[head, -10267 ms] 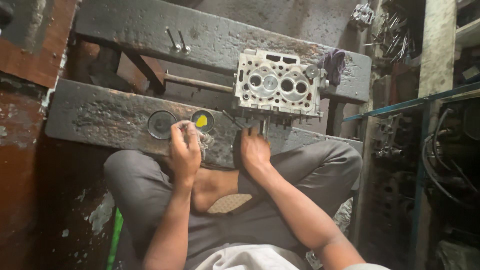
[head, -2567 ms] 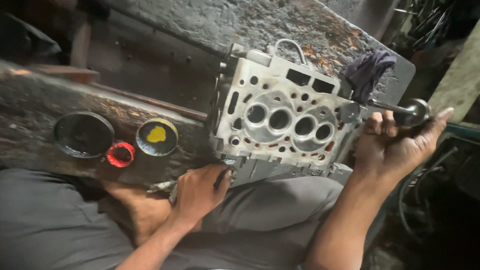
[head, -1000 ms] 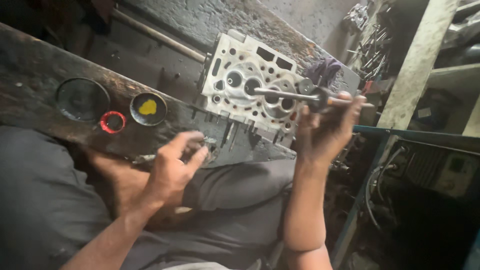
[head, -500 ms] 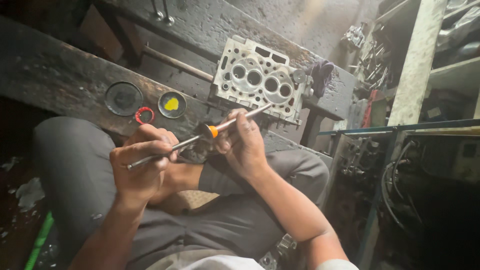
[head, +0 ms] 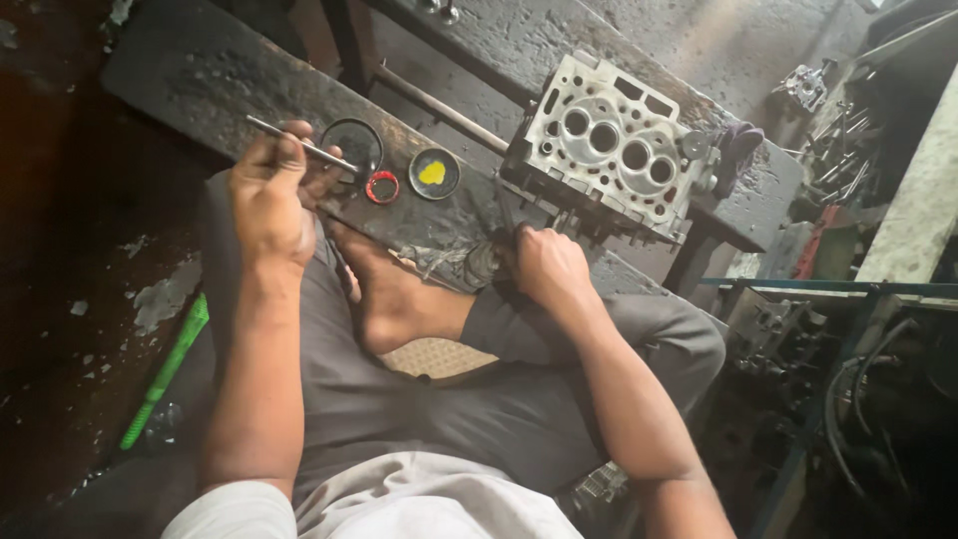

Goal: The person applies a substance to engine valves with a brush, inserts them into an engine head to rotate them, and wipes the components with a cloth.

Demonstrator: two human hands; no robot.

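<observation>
My left hand (head: 267, 195) is clamped on a thin metal rod (head: 302, 147) over the black round tin (head: 351, 145) at the dark grimy desk (head: 200, 75) edge. My right hand (head: 547, 268) grips a dirty rag (head: 479, 265) below the grey metal engine block (head: 609, 150).

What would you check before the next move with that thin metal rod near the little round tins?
1. Left hand has a firm grip on the thin metal rod: ok.
2. Rod tip over the dark tin: ok.
3. Yellow-paste tin open and within reach: ok.
4. Cylinder head resting steady on the bench: ok.
5. What the right hand grasps at the bench edge: cannot tell.
</observation>
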